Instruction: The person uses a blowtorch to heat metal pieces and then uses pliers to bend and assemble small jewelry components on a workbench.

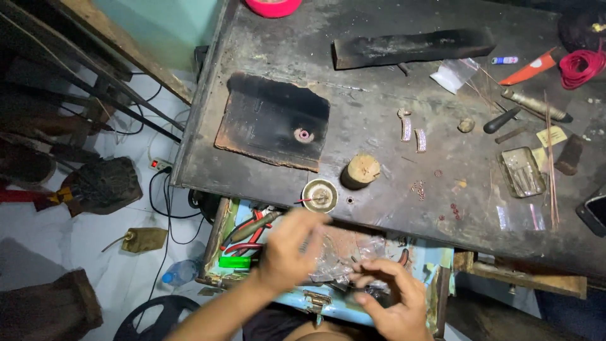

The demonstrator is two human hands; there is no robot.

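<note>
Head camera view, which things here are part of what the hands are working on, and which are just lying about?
In hand:
left hand and right hand, over the open drawer
clear plastic bags in the drawer

Lying about:
pliers with red handles
small round metal dish
wooden stub
charred block
metal tin
red wire coil

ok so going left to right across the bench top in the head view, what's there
dark scorched slab → small round metal dish → wooden stump → small open tin → red wire coil
</note>
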